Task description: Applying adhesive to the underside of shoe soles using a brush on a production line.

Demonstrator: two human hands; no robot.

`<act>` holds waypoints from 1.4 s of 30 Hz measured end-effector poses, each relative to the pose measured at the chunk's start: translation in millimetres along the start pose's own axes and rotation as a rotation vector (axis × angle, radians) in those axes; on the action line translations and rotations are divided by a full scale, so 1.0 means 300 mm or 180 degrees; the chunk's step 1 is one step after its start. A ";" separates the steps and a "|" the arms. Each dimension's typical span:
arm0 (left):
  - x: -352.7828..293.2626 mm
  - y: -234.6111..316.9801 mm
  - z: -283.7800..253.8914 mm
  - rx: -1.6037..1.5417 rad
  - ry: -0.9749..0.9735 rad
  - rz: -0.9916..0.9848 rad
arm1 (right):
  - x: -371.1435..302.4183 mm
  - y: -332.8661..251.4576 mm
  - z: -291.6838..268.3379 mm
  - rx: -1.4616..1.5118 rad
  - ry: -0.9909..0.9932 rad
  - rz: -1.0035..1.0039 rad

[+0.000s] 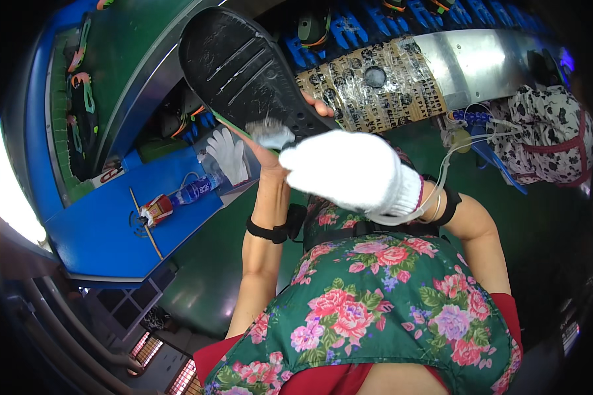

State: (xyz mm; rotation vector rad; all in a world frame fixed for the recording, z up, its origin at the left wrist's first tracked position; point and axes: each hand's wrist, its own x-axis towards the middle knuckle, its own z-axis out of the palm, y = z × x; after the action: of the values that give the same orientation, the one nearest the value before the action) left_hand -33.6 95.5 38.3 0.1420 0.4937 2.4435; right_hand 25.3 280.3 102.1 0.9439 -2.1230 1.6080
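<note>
A black shoe sole (pixel 234 62), grooved across its middle and dotted with small holes at the near end, is held up at the top centre. My bare left hand (pixel 263 153) grips it from beneath and the side, with fingertips showing past its right edge. Parts of the sole look wet and shiny. My right hand (pixel 342 170), in a white knitted glove, is closed round a brush (pixel 270 133) whose pale bristles are at the sole's near left part. The glove hides most of the brush handle. A thin clear tube (pixel 435 191) loops by my right wrist.
On the blue table (pixel 99 230) at left are a bottle (pixel 196 189), a red container (pixel 157 209) with a stick across it, and a white glove (pixel 227 157). A green conveyor (pixel 138 39) carries shoe parts. A taped cardboard pad (pixel 402 85) and patterned cloth bag (pixel 547 125) are at right.
</note>
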 end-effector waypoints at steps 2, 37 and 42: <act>0.008 0.002 -0.009 -0.0051 -0.0214 0.0112 | 0.002 -0.004 -0.003 -0.0026 0.0089 -0.0064; 0.073 0.104 0.009 0.0822 -0.0300 0.1051 | -0.050 -0.014 -0.010 -0.0045 0.0100 0.0111; 0.073 0.087 0.020 0.0649 -0.0119 0.0993 | -0.039 -0.022 -0.008 -0.0044 0.0614 0.0442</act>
State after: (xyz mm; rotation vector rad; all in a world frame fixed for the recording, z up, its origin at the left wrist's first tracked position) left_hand -64.6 91.6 53.5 0.3746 0.7524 2.6806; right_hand 37.9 285.3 100.4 0.6207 -2.1019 1.6727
